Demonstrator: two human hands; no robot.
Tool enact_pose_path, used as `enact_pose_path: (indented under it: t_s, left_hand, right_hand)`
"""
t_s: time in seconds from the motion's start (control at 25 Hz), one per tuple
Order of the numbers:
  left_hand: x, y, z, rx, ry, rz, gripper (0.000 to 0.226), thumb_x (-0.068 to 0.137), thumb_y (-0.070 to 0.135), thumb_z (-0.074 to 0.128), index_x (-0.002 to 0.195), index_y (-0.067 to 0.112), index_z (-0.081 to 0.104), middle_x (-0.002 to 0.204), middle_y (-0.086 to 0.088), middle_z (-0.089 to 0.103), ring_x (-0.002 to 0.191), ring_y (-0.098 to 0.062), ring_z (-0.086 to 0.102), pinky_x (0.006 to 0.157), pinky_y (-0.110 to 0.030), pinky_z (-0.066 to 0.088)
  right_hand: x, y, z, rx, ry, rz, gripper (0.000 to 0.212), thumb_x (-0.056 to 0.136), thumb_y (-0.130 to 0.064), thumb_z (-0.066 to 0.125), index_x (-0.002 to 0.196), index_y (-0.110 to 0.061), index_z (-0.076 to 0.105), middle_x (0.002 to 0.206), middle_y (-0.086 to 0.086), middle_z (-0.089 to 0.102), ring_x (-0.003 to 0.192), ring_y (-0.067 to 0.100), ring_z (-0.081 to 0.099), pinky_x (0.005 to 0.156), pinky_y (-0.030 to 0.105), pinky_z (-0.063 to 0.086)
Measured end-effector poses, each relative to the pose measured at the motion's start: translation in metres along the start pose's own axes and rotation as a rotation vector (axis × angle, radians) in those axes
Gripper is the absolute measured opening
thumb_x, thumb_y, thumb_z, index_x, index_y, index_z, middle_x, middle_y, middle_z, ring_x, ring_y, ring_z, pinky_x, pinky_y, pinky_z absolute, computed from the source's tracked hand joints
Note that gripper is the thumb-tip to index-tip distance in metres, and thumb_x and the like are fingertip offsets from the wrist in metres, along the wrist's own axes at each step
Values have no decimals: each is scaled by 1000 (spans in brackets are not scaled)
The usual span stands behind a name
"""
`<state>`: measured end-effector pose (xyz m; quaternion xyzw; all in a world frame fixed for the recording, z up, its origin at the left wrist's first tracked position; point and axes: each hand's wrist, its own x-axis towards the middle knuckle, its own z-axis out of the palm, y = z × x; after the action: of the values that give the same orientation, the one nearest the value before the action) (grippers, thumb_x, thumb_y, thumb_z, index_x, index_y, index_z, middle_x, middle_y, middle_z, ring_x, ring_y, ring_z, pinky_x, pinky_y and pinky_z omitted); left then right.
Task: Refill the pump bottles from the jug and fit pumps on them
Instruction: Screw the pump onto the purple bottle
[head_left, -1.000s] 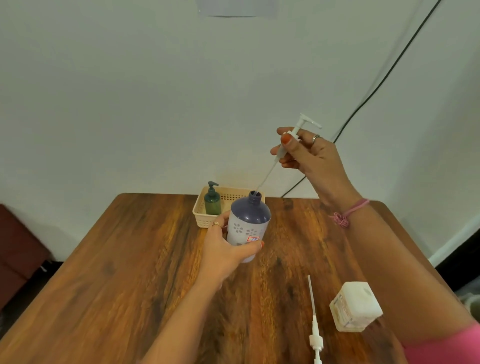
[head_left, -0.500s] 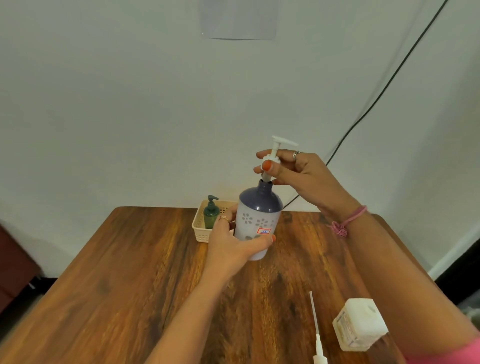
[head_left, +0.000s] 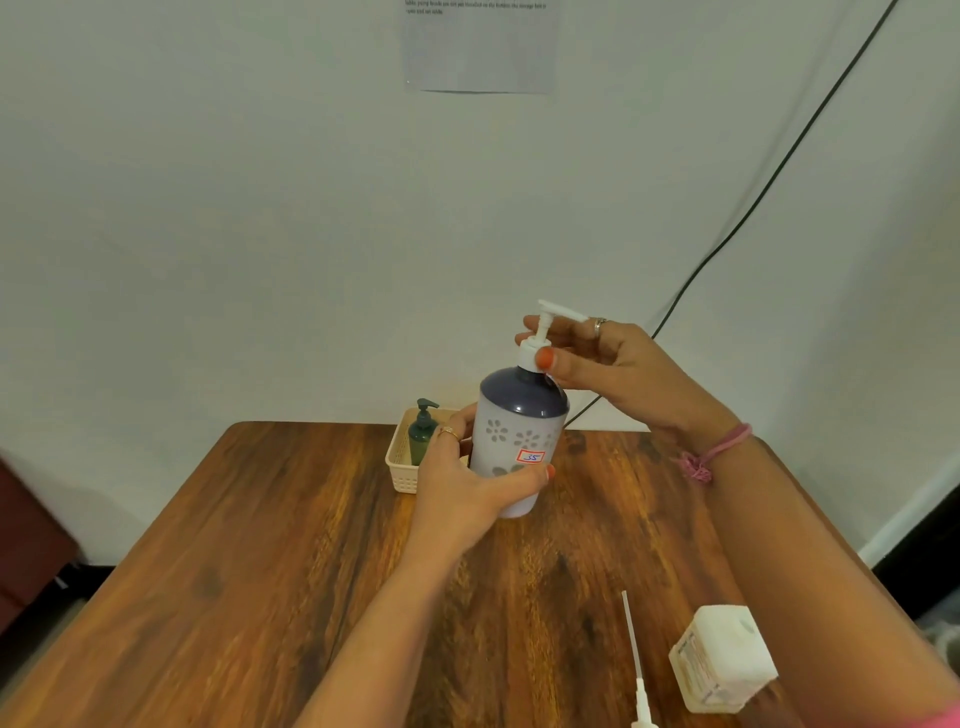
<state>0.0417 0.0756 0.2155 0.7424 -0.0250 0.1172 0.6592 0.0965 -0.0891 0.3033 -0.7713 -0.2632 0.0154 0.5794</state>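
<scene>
Left hand (head_left: 467, 488) grips the bottle (head_left: 517, 441) above the bench (head_left: 260, 545) to steady it, while right hand (head_left: 613, 369) pinches the pump (head_left: 540, 345) collar at its neck, evidently to screw it down.

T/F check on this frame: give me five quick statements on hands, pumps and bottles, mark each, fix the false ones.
1. The left hand grips the purple-topped bottle. True.
2. The right hand pinches the white pump at the bottle's neck. True.
3. The green bottle lies flat on the table. False: it stands upright in the cream basket.
4. A spare pump lies loose on the table. True.
5. The white jug is being tipped over the bottle. False: it sits on the table, unheld.
</scene>
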Motion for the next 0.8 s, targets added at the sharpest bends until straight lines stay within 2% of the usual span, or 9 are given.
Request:
enact_pose_path:
  t_s: [0.16,0.32,0.36,0.48,0.56,0.6,0.68,0.76,0.8]
  left_hand:
    - [1,1,0,-9,3,-5,58,61,19,89,95,42,48,101,17,57,87,11,53,62,-9,49]
    - [0,3,-1,8,3,16,59,61,16,89,93,43,48,99,17,56,84,19,51,61,-7,48]
    - [-1,3,-1,14,2,21,59,62,16,89,92,43,47,97,18,56,82,22,50,61,-6,48]
    - [-1,3,-1,16,3,7,58,62,18,89,92,43,46,98,19,54,85,15,52,60,-5,47]
    - [0,2,-1,19,11,3,59,61,20,89,94,43,47,100,17,56,88,9,53,61,-8,49]
    - [1,2,-1,16,16,3,59,60,20,90,96,43,48,101,17,57,88,9,54,62,-9,49]
    - [1,2,-2,0,27,5,61,60,18,90,101,39,50,101,16,58,88,12,53,63,-10,50]
    - [1,3,-2,-9,38,-2,64,60,17,90,107,36,50,102,15,58,89,7,55,64,-12,51]
    - [1,3,-2,-8,40,-8,66,60,18,90,109,34,50,102,14,58,91,3,55,65,-14,51]
  right_hand:
    - [-5,6,1,157,4,-43,33,86,-4,61,119,-9,62,119,1,67,111,13,62,91,24,50]
    - [-1,11,13,133,183,-36,31,66,-25,76,94,-18,67,91,0,72,90,16,67,81,28,54]
    - [0,12,13,104,201,-26,34,62,-29,77,92,-18,65,90,2,71,87,17,66,81,31,54]
    - [0,11,7,85,81,36,43,70,-29,72,110,-16,62,107,4,68,96,14,66,85,29,53]
    - [-1,10,5,136,-5,36,44,82,-19,65,125,-12,57,120,5,66,107,14,64,92,28,51]
    - [-2,10,7,166,-1,9,41,84,-15,64,124,-11,58,119,6,66,109,16,64,93,28,50]
    - [-1,12,15,183,105,-25,36,76,-18,71,111,-11,64,105,4,71,100,17,66,89,29,51]
    - [2,13,23,142,210,-19,37,64,-27,77,96,-15,64,87,-2,70,84,13,65,79,26,53]
    - [3,13,24,129,212,-6,39,62,-30,77,95,-16,62,84,-3,69,81,11,65,76,24,52]
